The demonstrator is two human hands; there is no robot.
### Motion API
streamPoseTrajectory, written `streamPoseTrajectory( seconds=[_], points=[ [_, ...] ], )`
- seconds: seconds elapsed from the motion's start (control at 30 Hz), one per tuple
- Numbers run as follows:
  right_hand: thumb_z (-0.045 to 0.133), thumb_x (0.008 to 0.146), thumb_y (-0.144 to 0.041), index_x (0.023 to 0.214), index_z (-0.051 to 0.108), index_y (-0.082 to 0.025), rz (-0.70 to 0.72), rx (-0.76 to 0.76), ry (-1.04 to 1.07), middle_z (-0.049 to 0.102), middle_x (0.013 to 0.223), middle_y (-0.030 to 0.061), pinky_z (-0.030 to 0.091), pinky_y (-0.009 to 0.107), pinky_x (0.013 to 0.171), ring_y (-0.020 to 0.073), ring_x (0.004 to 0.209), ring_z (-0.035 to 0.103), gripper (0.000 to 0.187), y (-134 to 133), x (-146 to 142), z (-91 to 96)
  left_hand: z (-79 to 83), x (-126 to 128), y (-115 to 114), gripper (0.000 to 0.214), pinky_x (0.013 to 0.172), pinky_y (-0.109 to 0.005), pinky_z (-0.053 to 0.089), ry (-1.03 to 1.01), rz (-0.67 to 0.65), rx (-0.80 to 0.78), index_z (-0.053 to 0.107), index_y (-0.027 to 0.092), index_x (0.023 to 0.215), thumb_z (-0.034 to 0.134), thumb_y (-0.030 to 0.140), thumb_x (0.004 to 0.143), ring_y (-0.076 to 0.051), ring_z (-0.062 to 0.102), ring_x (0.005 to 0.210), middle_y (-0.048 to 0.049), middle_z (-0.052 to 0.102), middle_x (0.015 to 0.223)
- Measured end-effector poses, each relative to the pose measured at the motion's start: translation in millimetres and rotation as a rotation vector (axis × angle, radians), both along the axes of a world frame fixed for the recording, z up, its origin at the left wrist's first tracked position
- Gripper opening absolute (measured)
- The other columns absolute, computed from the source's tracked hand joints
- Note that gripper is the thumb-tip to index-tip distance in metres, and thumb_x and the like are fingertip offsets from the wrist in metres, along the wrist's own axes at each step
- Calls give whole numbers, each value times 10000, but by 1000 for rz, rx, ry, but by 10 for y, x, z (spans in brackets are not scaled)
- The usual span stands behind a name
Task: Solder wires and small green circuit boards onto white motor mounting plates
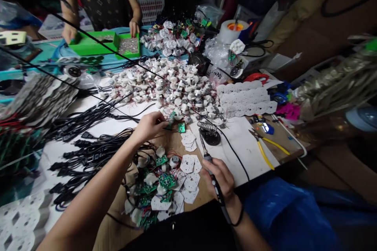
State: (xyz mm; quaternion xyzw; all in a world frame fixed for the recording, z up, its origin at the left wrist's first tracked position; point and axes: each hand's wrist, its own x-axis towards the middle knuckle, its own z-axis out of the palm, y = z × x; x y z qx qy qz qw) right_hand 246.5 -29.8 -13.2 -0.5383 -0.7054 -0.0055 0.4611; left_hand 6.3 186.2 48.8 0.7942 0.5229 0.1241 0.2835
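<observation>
My right hand (220, 176) is wrapped round a soldering iron (217, 188), its tip pointing up beside the black iron stand (209, 136) with its coiled holder. My left hand (150, 126) is closed in a pinch over the bench, near a small green circuit board (182, 128); what lies between its fingertips is hidden. White perforated plates (188, 141) lie in a small stack between my hands. Nearer to me sits a cluster of green boards (167, 180) wired to white motor-like parts, with more white plates (191, 182) beside it.
A large heap of white wired parts (176, 82) fills the table's middle. Black power cords (88, 153) lie at left. Yellow-handled pliers (265, 147) and scalloped white sheets (246, 100) are at right. Across the table a person's hands (134, 27) touch green trays (94, 45).
</observation>
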Motion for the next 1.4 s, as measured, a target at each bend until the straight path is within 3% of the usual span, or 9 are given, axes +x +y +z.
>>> streamPoseTrajectory(
  seconds=[0.17,0.27,0.33,0.5,0.67,0.87,0.97,1.13,1.4],
  points=[
    [653,944,-160,1232,662,-225,-171,-36,74,730,939,87,649,334,739,217,842,745,296,-128,142,-44,169,-137,-106,403,619,-244,448,-224,-338,-363,713,174,874,632,569,863,-148,584,671,-32,682,768],
    [633,950,-143,1180,673,-237,-281,-69,166,746,916,68,641,330,737,207,815,744,252,-116,196,-44,147,3,-197,437,658,-246,448,-123,-510,-337,704,184,746,560,553,931,-142,596,677,-36,672,755],
    [638,947,-141,1150,684,-233,-336,-74,188,757,930,66,636,321,746,202,820,746,227,-81,218,-35,54,139,-259,468,621,-244,406,-17,-534,-253,674,186,679,520,529,957,-128,558,626,-25,639,705],
    [633,953,-157,1103,705,-217,-303,-95,182,770,904,61,633,292,754,189,802,755,176,5,239,-30,-161,338,-343,321,568,-260,332,242,-368,-69,620,188,691,633,446,882,-144,521,599,-13,610,681],
    [622,959,-160,1108,707,-197,-269,-109,174,775,908,75,638,294,772,191,813,759,175,45,231,-55,-127,351,-343,396,595,-270,395,307,-248,-66,664,187,862,791,536,723,-193,610,703,-60,695,858],
    [631,945,-125,1111,700,-201,-241,-116,188,771,887,62,627,283,764,184,805,756,196,58,236,-53,-66,397,-373,432,670,-288,454,215,-81,-126,774,200,991,573,575,918,-220,680,711,-63,757,811],
    [629,947,-123,1118,692,-201,-239,-115,176,769,888,64,623,282,751,180,795,754,198,57,240,-55,-79,420,-417,344,683,-283,453,219,-9,-91,807,232,959,637,523,889,-222,696,747,-54,777,865],
    [623,955,-130,1107,695,-204,-254,-114,158,778,901,68,629,280,762,179,805,759,184,56,241,-81,-168,397,-426,245,720,-276,470,146,-62,-112,814,254,922,709,455,831,-199,692,803,-45,762,1030],
    [638,942,-107,1115,697,-202,-253,-108,155,780,922,68,634,280,782,180,821,762,206,60,239,-89,-408,419,-369,362,776,-301,515,-311,-6,-217,822,198,914,669,513,823,-214,695,832,-69,778,925]
  ],
)
